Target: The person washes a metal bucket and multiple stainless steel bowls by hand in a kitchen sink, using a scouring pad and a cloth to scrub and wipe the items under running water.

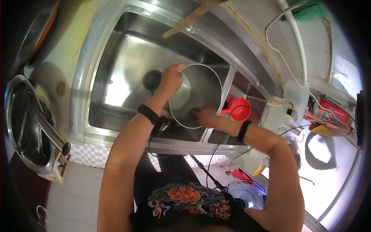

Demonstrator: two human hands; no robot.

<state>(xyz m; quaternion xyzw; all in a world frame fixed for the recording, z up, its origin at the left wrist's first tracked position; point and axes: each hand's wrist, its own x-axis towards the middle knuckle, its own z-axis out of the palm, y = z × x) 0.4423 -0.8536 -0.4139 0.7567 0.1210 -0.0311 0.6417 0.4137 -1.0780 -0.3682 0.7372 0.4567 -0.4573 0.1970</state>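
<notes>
A round metal pot [203, 84] is tilted in the large basin of a stainless steel sink [162, 52], its open mouth facing up. My left hand [172, 78] grips its rim on the left side. Over the near right part of the rim reaches my right hand [207, 116], blurred, with a small dark thing [194, 112] at its fingers, perhaps a scouring pad. The drain [152, 80] shows just left of my left hand. A black device [161, 126] hangs by my left wrist.
A red plastic dipper [241, 109] sits in the smaller right basin. A wooden stick [191, 18] juts over the sink's far edge. On the left, a metal bowl [17, 87] holds a whisk [27, 100]. A fan [246, 192] stands low at the right, near a hanging cable [213, 155].
</notes>
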